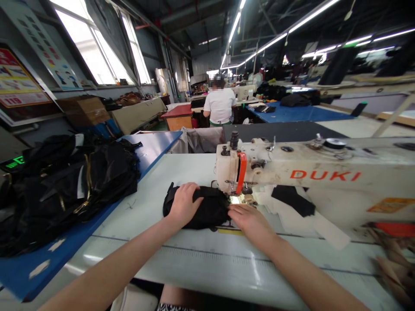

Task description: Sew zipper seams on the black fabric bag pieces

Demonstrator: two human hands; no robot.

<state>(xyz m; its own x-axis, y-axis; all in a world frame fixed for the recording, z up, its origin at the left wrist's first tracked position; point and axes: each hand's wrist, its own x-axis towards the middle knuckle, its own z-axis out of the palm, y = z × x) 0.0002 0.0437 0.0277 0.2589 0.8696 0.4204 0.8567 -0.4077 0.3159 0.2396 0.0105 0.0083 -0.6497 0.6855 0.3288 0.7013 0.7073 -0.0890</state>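
Note:
A bunched black fabric piece lies on the pale sewing table, its right end at the presser foot of a white sewing machine lettered DUKI. My left hand rests over the top of the fabric's left part, thumb spread away from the fingers. At the right end, beside the lit needle area, my right hand has its fingers close together on the fabric's edge. The fingertips' exact grip is partly hidden. The needle itself is too small to make out.
Black fabric pieces with gold zippers are heaped on a blue table at left. White paper pieces and a black scrap lie under the machine arm. A person in a white shirt sits ahead, facing away.

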